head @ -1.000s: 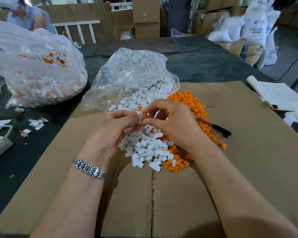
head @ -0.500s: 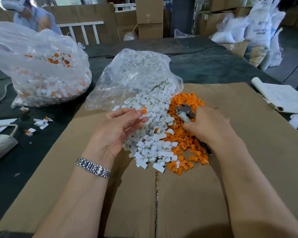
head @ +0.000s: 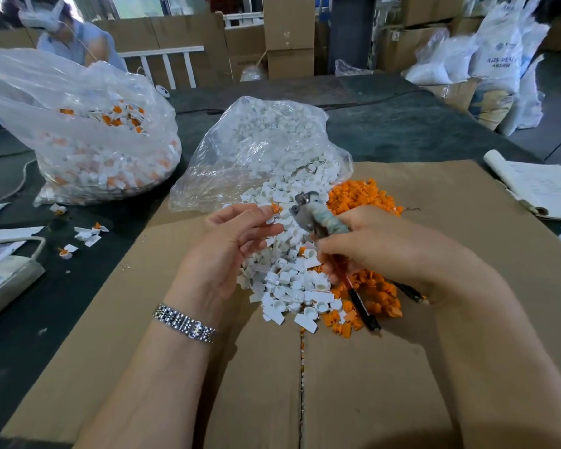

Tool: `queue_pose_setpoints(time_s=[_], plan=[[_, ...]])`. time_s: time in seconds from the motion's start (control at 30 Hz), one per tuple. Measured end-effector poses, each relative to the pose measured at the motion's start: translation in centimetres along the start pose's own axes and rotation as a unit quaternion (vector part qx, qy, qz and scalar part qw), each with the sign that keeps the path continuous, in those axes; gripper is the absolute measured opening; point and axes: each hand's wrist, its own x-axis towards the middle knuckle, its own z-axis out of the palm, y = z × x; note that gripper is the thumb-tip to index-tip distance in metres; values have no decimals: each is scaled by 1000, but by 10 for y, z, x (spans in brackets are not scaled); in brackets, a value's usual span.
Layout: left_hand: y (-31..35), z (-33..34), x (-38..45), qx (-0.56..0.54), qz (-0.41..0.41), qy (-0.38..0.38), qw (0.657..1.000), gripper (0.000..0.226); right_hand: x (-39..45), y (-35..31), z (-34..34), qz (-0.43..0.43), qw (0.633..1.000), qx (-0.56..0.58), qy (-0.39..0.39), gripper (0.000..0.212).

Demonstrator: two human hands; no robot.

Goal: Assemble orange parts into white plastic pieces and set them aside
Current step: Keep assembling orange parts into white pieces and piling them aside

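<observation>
Above white pieces (head: 292, 280), left hand (head: 230, 244) palm-up

Matt cardboard sheet (head: 402, 367), glossy clear plastic bag (head: 259, 150), shiny metal bracelet (head: 185, 323).

Heaped at the middle of the cardboard sheet (head: 434, 367): plastic caps (head: 292, 280), with the small inserts (head: 363, 196) piled just right of them and partly beneath. Behind the caps, spilling onto them, an open bag of caps (head: 263, 150); farther left, on the table (head: 418, 131), a bag of assembled pieces (head: 88, 137). Right of the sheet, a notebook (head: 538, 186); above the heap, pliers (head: 318, 218).
</observation>
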Motion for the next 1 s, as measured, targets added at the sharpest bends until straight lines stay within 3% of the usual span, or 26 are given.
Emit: queue_pose_setpoints(time_s=[0.37, 0.6, 0.73, 1.0], plan=[[-4, -2, 0, 35, 22, -5, 999, 7, 1, -10, 17, -41, 995, -91, 2, 35], [-2, 0, -3, 34, 25, -7, 999, 17, 2, -11, 25, -61, 992, -104, 22, 39], [-3, -1, -2, 42, 9, -8, 999, 7, 3, -12, 35, -52, 989, -115, 75, 49], [-2, -3, 0, 32, 2, -4, 999, 8, 8, -11, 39, -41, 982, -149, 112, 43]])
